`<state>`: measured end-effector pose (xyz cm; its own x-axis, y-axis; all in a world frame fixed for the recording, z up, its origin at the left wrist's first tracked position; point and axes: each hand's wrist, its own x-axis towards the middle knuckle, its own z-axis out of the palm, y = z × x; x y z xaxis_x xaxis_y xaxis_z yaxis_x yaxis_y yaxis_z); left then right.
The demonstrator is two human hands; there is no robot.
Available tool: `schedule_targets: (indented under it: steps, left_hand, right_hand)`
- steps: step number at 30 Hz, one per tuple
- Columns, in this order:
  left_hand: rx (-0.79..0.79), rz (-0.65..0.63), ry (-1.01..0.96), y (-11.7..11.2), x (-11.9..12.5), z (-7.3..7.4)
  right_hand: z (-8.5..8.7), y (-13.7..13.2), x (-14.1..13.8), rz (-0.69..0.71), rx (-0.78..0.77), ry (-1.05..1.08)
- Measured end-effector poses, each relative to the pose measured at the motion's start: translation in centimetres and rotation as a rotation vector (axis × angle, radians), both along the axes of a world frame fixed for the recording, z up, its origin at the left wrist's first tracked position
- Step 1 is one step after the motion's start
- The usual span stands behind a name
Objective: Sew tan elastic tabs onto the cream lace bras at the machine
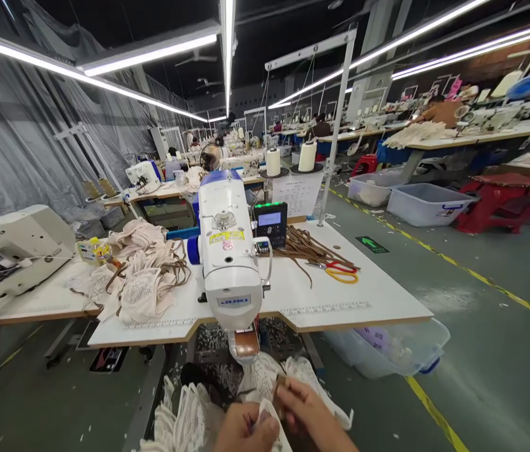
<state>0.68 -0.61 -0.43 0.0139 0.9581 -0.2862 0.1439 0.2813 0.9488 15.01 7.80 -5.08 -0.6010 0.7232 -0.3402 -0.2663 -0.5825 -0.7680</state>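
Note:
At the bottom of the head view, my left hand is closed, its thumb pressing on the edge of a cream lace bra. Close beside it on the right, my right hand pinches the end of a short brown strap against the lace. The bra hangs just below the sewing arm of a white and blue sewing machine, over my lap. Several more cream lace pieces lie bunched to the left of my hands. My palms hide part of the fabric.
On the white table lie a bundle of brown straps and scissors with red and orange handles. A heap of lace bras covers the table's left side. Beneath the right side stands a clear plastic bin.

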Motion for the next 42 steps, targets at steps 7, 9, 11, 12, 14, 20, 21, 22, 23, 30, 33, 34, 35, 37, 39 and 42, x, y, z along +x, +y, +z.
schedule_targets:
  steps: [7,9,11,12,14,20,21,22,23,30,33,34,35,37,39,42]
  left_hand:
    - [-0.017,0.17,0.179,1.1,-1.2,1.2]
    - [-0.001,0.134,0.212,1.6,-1.3,0.7]
    - [0.036,0.1,0.247,1.8,-1.2,0.5]
    - [0.048,0.095,0.259,1.8,-1.0,0.5]
    - [0.059,0.096,0.274,1.9,-0.8,0.8]
    - [0.314,0.129,0.23,1.8,-1.1,1.3]
    - [0.387,0.145,0.208,1.8,-1.1,0.9]
    - [0.448,0.163,0.191,1.6,-1.0,0.4]
    - [0.488,0.184,0.189,1.5,-0.9,-0.2]
    - [0.685,0.136,0.582,2.2,-1.6,-1.3]
    - [0.588,0.118,0.655,3.2,-2.7,0.6]
    - [0.51,0.145,0.632,3.5,-3.0,1.2]
    - [0.429,0.168,0.601,3.8,-3.2,1.8]
    - [0.296,0.188,0.533,4.1,-3.3,2.6]
    - [0.218,0.183,0.478,4.3,-3.4,3.2]
    - [0.179,0.159,0.435,4.3,-3.5,3.7]
  right_hand:
    - [3.6,3.6,2.7,0.058,0.033,0.011]
    - [3.9,3.5,2.4,0.201,0.182,-0.056]
    - [4.3,3.1,1.8,0.286,0.343,-0.113]
    - [4.5,2.9,1.5,0.31,0.436,-0.137]
    - [4.9,2.7,1.0,0.324,0.646,-0.194]
    - [5.5,2.6,0.3,0.208,0.708,-0.153]
    - [5.4,2.6,0.3,0.183,0.644,-0.102]
    - [5.2,2.7,0.2,0.156,0.582,-0.056]
    - [5.1,2.8,0.1,0.135,0.528,-0.018]
    - [4.1,6.6,-0.9,0.109,0.42,-0.141]
    - [4.0,8.9,-1.6,0.073,0.467,-0.249]
    - [4.0,9.6,-1.8,0.076,0.519,-0.286]
    - [4.1,10.3,-2.2,0.085,0.586,-0.323]
    - [4.1,11.4,-2.9,0.088,0.74,-0.378]
    - [4.2,12.2,-3.7,0.051,0.868,-0.413]
    - [4.2,12.9,-4.7,0.025,0.921,-0.432]
